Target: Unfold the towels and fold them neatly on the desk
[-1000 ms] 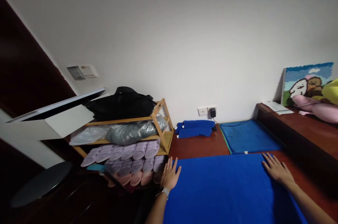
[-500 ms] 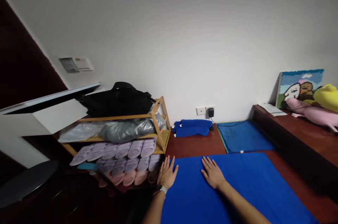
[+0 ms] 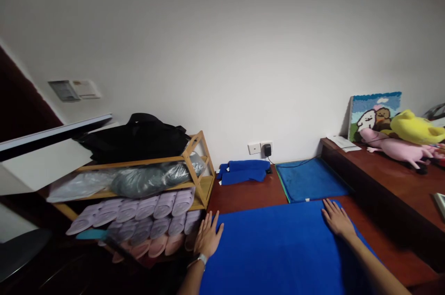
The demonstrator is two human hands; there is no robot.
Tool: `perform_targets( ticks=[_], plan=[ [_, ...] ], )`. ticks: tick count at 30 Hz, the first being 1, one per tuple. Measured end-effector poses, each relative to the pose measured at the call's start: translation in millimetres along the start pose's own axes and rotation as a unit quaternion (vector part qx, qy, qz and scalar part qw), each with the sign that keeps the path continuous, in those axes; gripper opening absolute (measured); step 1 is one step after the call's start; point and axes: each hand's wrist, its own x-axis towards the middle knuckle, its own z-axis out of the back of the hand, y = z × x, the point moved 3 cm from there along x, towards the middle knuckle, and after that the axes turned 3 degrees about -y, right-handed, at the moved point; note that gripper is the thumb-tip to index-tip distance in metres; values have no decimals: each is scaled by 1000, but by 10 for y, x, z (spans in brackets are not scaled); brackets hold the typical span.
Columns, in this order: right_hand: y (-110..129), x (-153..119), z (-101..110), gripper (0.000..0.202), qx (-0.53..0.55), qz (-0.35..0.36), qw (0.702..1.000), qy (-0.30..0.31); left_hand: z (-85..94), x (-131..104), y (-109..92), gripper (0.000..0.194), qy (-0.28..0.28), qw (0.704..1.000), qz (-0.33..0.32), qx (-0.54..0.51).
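Note:
A large blue cloth [image 3: 274, 244] lies spread flat on the reddish-brown wooden surface. On its far left corner rests my left hand [image 3: 207, 235], palm down with the fingers apart; a watch band circles that wrist. My right hand [image 3: 338, 219] lies flat near the cloth's far right corner, fingers stretched forward. Neither hand holds anything. Behind the cloth, against the wall, are folded blue cloths [image 3: 243, 172] with small white tags. Another blue cloth [image 3: 309, 180], duller and green-edged, lies flat to their right.
A wooden rack [image 3: 200, 165] at left carries a black bag [image 3: 139, 137], plastic-wrapped items and rows of lilac slippers [image 3: 146, 207]. A charger [image 3: 267, 150] with a cable is plugged into the wall. On the raised ledge [image 3: 382, 165] at right sit plush toys [image 3: 396, 144] and a picture [image 3: 375, 112].
My right hand has slid right across the cloth, from near its middle to its far right corner. My left hand stays at the left corner. The view has turned slightly right.

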Motion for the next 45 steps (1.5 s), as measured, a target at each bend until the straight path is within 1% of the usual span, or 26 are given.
perform_targets(
  ticks=[1, 3, 6, 9, 11, 13, 14, 16, 18, 20, 21, 22, 23, 24, 25, 26, 28, 30, 34, 36, 37, 38, 40, 42, 45],
  plan=[
    [-105, 33, -11, 72, -4, -3, 1000, 2, -2, 0, 9, 68, -9, 1000, -2, 0],
    [-241, 78, -39, 72, -9, -1, 1000, 13, 1, -5, 18, 67, -31, 999, -12, 2],
    [-327, 100, -74, 72, -22, 3, 999, 30, 10, -20, 5, 63, -49, 998, -33, -4],
    [-318, 96, -65, 70, -30, -1, 999, 24, -2, -27, -1, 63, -41, 998, -33, -19],
    [-199, 81, -24, 70, -23, 1, 1000, 6, -25, -25, 8, 64, -33, 998, -33, -29],
    [80, 38, 36, 70, -4, 4, 1000, -20, -54, -20, 22, 66, -32, 998, -38, -38],
    [291, -3, 65, 71, 12, 13, 999, -31, -67, -18, 29, 67, -32, 998, -39, -41],
    [842, -126, 103, 71, 55, 53, 996, -44, -85, -17, 40, 67, -37, 998, -39, -42],
    [1489, -297, 102, 69, 105, 135, 985, -34, -86, -18, 39, 66, -40, 998, -37, -40],
    [2071, -476, 71, 66, 139, 217, 966, -3, -73, -21, 28, 66, -37, 998, -36, -39],
    [2293, -549, 48, 66, 145, 248, 958, 20, -63, -22, 21, 66, -33, 998, -37, -38],
    [2451, -602, 26, 66, 145, 267, 952, 40, -54, -22, 15, 67, -29, 998, -37, -37],
    [2541, -632, 8, 67, 142, 276, 949, 55, -46, -21, 10, 67, -25, 998, -36, -37],
    [2561, -638, -6, 66, 136, 275, 950, 63, -41, -20, 8, 68, -21, 999, -35, -36],
    [2514, -624, -17, 66, 130, 267, 953, 65, -38, -17, 7, 68, -19, 999, -33, -36],
    [2406, -593, -24, 66, 122, 254, 958, 61, -38, -13, 8, 68, -18, 999, -33, -36],
    [2034, -501, -37, 66, 104, 220, 969, 47, -44, -5, 12, 67, -17, 999, -32, -37],
    [1513, -388, -49, 67, 81, 176, 981, 32, -49, 2, 14, 66, -16, 999, -33, -37],
    [352, -142, -69, 72, 18, 74, 997, 29, -41, 10, 11, 67, -10, 999, -30, -32],
    [-110, -32, -89, 74, -10, 33, 999, 33, -34, 13, 9, 68, -5, 999, -28, -30],
    [-281, 13, -104, 75, -19, 20, 999, 33, -31, 14, 9, 68, -4, 999, -28, -29],
    [-409, 48, -121, 75, -24, 13, 999, 30, -30, 16, 11, 68, -3, 999, -27, -29],
    [-549, 89, -155, 76, -29, 10, 999, 21, -30, 18, 16, 68, -5, 999, -26, -30],
    [-585, 100, -171, 76, -34, 12, 999, 17, -35, 20, 22, 68, -8, 999, -29, -33],
    [-548, 86, -133, 77, -44, 11, 998, 35, -52, 22, 31, 67, -10, 999, -30, -32]
  ],
)
